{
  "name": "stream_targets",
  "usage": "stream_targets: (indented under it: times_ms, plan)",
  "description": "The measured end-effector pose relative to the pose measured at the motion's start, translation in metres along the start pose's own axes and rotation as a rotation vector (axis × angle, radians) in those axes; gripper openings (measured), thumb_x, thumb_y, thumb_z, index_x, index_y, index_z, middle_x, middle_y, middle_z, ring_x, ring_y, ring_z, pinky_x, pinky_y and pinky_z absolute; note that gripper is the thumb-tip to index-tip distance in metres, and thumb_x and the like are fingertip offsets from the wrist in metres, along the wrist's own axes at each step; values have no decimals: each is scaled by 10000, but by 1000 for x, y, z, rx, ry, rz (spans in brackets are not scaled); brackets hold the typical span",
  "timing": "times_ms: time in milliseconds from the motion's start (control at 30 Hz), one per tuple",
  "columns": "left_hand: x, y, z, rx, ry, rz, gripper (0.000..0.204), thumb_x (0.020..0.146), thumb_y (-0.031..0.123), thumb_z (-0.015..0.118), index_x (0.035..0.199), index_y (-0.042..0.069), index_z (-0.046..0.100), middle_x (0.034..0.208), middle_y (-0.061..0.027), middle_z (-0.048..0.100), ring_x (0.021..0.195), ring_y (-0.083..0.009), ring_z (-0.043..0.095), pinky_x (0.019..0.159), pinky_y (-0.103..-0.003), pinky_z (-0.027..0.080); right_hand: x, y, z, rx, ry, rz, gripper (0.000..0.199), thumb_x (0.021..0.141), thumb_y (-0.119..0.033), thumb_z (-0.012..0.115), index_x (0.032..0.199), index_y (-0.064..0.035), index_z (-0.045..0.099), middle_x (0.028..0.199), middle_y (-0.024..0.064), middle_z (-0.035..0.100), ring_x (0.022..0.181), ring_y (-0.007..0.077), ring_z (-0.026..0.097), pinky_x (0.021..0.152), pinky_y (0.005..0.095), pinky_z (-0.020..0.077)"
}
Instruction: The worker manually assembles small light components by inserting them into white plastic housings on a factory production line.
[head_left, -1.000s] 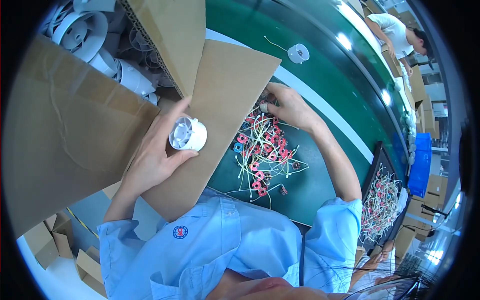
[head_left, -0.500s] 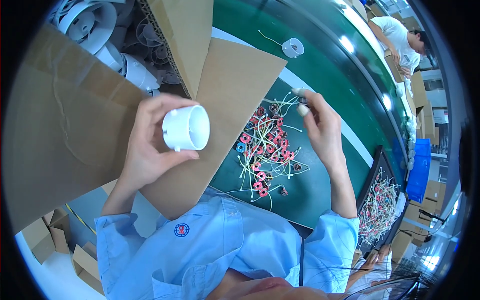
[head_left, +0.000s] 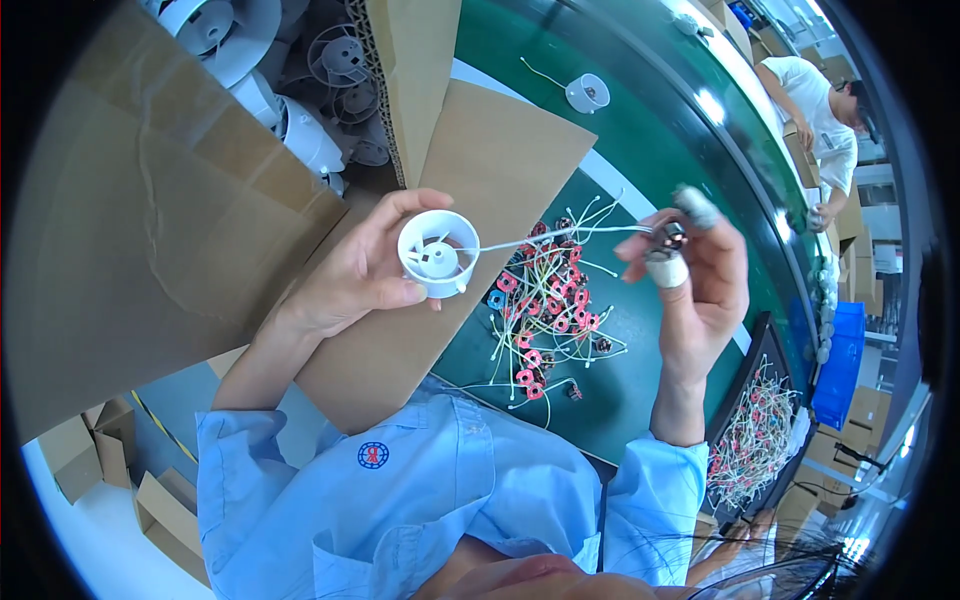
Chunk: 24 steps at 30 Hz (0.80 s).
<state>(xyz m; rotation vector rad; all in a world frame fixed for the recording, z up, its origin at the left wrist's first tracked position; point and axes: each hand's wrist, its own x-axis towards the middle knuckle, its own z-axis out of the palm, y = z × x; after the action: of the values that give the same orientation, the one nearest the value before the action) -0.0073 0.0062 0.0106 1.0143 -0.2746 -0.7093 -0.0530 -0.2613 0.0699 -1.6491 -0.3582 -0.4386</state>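
Note:
My left hand [head_left: 375, 255] grips a short white plastic fan housing [head_left: 438, 262], its open end with inner spokes and a hub facing up. My right hand [head_left: 705, 280], with white covers on thumb and finger, pinches a small motor coil [head_left: 668, 238] with dark copper windings. A pale wire [head_left: 560, 237] runs from the coil across to the housing, its end at the hub. Below and between my hands lies a pile of red ring-shaped coils [head_left: 560, 300] with pale wires, one of them blue [head_left: 496, 299].
An open cardboard box [head_left: 180, 240] of white housings [head_left: 305, 140] stands left, its flap [head_left: 510, 140] reaching over the green table. A wired white housing [head_left: 588, 93] sits on the green belt [head_left: 540, 60]. Right are a black tray of coils [head_left: 755, 430], a blue bin [head_left: 838, 370] and a co-worker [head_left: 815, 110].
My left hand has turned the housing to face up and moved right. My right hand has lifted a coil off the pile, and its wire now reaches the housing.

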Motion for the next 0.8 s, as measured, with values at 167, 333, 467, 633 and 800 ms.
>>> stream_targets:
  times_ms: [167,333,467,633,800]
  plan:
    - [3,-2,0,332,-14,84,779,627,194,806,1259,62,371,1148,-100,512,1037,-180,541,886,-307,447,9,2,16,-141,-171,-162,257,825,23,550,1082,18,547,991,182,579,809,221,620,616,276,512]
    - [3,2,0,692,61,160,773,598,211,836,1229,59,416,1137,-77,511,1042,-157,525,884,-280,430,10,9,25,-339,-246,-400,340,661,131,609,978,9,622,942,174,605,761,241,625,607,292,510]
    - [2,4,-1,621,73,112,732,595,229,843,1194,56,461,1128,-67,516,1037,-158,525,885,-286,432,7,11,25,-445,-328,-489,321,670,132,624,966,12,594,962,195,606,789,265,630,641,305,520]
    - [2,7,-1,669,1,161,653,643,169,811,1196,58,481,1108,-39,526,1030,-125,514,886,-271,419,9,14,27,-500,-411,-513,299,672,122,636,942,4,584,972,202,603,791,266,635,647,310,524]
    - [2,7,-1,665,-15,136,670,639,181,816,1205,60,479,1116,-40,530,1033,-133,516,885,-278,418,15,16,30,-496,-453,-576,337,632,85,657,949,-5,588,970,196,604,775,262,633,627,313,527]
